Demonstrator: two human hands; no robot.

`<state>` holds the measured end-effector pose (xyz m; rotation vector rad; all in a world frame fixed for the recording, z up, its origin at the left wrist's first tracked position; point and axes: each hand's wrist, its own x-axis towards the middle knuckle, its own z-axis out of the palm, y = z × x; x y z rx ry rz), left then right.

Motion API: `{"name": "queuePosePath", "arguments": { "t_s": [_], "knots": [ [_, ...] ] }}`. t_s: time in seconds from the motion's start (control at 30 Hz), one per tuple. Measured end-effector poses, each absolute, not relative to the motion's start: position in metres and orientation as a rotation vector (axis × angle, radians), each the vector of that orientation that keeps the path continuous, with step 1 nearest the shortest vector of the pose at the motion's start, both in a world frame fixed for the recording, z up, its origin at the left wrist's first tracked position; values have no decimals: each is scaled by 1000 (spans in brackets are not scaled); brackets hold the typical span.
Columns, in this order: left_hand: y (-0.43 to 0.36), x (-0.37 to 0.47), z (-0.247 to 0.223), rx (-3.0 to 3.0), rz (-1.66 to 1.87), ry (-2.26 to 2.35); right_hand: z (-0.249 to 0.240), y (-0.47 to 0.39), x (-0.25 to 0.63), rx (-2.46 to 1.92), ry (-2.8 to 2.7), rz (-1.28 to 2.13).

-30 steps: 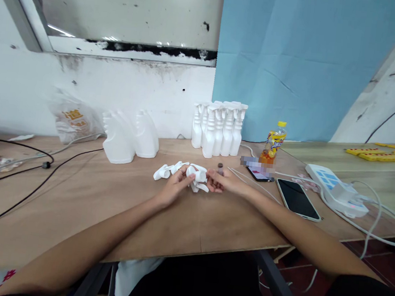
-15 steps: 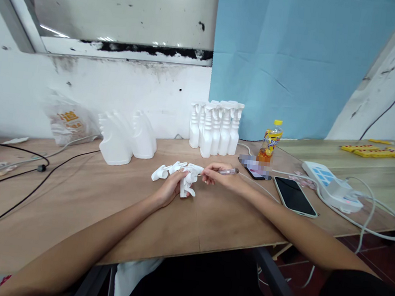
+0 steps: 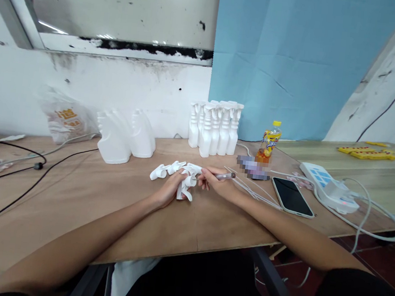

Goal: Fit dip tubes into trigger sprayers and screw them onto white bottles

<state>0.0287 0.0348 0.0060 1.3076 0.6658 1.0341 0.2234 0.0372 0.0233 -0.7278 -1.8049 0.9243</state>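
My left hand is closed around a white trigger spray head, its trigger hanging toward me and its round collar facing right. Close on the right, my right hand grips a slim screwdriver with a translucent handle; its tip is hidden at the spray head. More white spray heads lie on the table just beyond my left fingers. Thin white dip tubes lie partly behind my right wrist.
White spray bottles with heads fitted stand at the back. Headless white bottles stand to the left, near a plastic bag. Rightward are a drink bottle, a phone and a power strip. Black cables cross the left side.
The spray head has turned slightly in my left hand, so its collar shows more. My right hand has shifted a little lower, still gripping the screwdriver. The view has shifted slightly.
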Motion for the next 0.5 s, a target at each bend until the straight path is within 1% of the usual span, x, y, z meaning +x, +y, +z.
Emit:
{"name": "queuePosePath", "arguments": {
  "t_s": [0.13,0.2,0.37,0.5],
  "knots": [
    [35,27,8,1334,965,736,29,42,224,-673,-1680,1223],
    [35,27,9,1334,941,758,31,43,225,-656,-1643,1312],
    [36,26,9,1321,881,748,27,43,223,-621,-1640,1383],
    [36,24,10,1269,805,679,23,42,221,-469,-1744,1401]
  ]
}}
